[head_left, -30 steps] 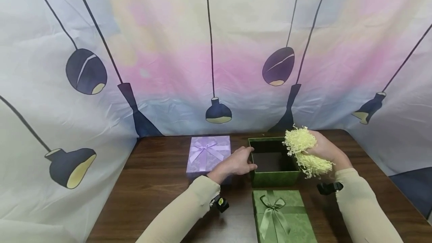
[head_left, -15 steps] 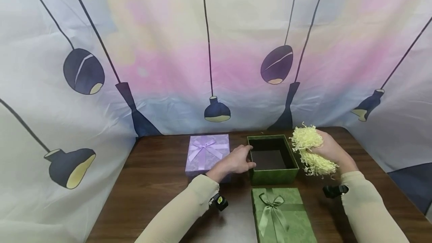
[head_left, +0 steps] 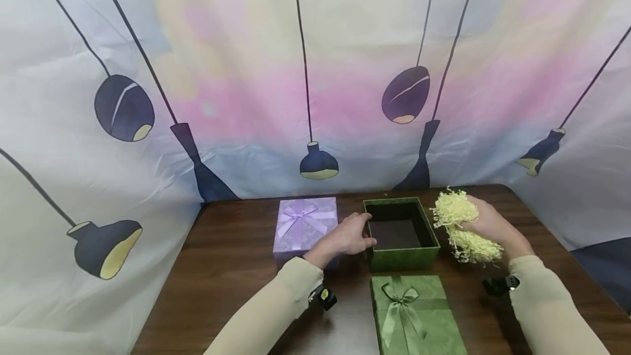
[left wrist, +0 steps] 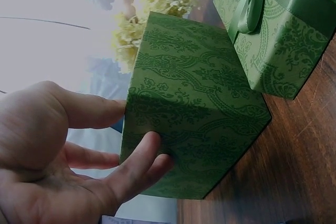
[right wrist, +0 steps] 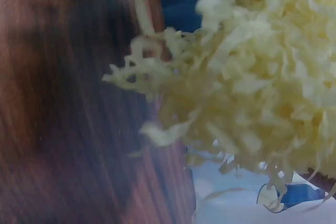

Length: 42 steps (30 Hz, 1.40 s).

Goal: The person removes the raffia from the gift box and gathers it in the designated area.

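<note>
Pale yellow shredded paper (head_left: 455, 210) bulges out on both sides of my right hand (head_left: 485, 221), which grips it in the air to the right of the green box. Up close in the right wrist view, the shredded paper (right wrist: 252, 82) covers the fingers. The lidless green box (head_left: 403, 259) has its dark inner floor in sight. My left hand (head_left: 347, 234) holds this box by its left wall. In the left wrist view, fingertips (left wrist: 152, 142) press the patterned outer side while the thumb meets the rim. The green lid (head_left: 434, 316) with a ribbon bow lies in front.
A closed lilac gift box (head_left: 288, 237) with a bow stands left of my left hand. Everything sits on a dark wooden table (head_left: 222, 267). Behind it hangs a cloth backdrop (head_left: 246, 97) printed with lamps.
My right hand has moved right with the shredded paper, from over the green box's right edge to beside it. My left hand stays at the box's left wall.
</note>
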### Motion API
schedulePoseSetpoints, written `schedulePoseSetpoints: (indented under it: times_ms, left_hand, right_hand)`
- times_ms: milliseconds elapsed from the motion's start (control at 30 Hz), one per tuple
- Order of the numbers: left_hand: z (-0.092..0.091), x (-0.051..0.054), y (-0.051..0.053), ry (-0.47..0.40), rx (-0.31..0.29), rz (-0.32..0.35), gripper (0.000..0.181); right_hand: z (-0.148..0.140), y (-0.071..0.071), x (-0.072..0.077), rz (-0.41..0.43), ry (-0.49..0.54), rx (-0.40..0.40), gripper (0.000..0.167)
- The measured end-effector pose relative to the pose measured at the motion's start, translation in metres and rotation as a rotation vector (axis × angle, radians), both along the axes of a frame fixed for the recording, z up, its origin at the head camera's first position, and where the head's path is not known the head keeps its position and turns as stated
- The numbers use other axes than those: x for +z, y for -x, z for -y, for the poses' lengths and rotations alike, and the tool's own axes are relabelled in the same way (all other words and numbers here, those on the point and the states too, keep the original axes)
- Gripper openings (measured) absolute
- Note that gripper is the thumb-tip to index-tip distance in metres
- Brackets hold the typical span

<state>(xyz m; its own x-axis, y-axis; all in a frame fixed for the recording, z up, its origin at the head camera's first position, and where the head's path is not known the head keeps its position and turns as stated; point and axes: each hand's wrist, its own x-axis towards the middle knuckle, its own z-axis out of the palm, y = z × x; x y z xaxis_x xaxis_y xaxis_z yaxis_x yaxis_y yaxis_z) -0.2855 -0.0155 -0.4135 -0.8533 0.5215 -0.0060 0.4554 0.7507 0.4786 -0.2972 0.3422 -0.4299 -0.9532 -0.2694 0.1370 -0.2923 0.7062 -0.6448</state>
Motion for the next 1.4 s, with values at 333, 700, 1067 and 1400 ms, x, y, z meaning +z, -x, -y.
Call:
schedulePoseSetpoints:
  times_ms: [333, 700, 1067, 1400]
  left_hand:
    - [-0.001, 0.003, 0.003, 0.003, 0.006, 0.005, 0.063]
    - [0.003, -0.003, -0.002, -0.005, 0.016, -0.011, 0.061]
    - [0.0, -0.001, 0.0, -0.014, -0.008, -0.005, 0.062]
    - [0.001, -0.002, 0.0, -0.012, -0.013, -0.012, 0.061]
  right_hand:
    - [-0.005, 0.005, -0.004, 0.035, -0.114, -0.01, 0.086]
    - [0.001, 0.001, -0.009, 0.0, -0.215, 0.019, 0.088]
    - [-0.001, -0.005, -0.018, 0.055, -0.221, -0.005, 0.091]
    - [0.005, -0.002, -0.029, 0.048, -0.269, -0.005, 0.089]
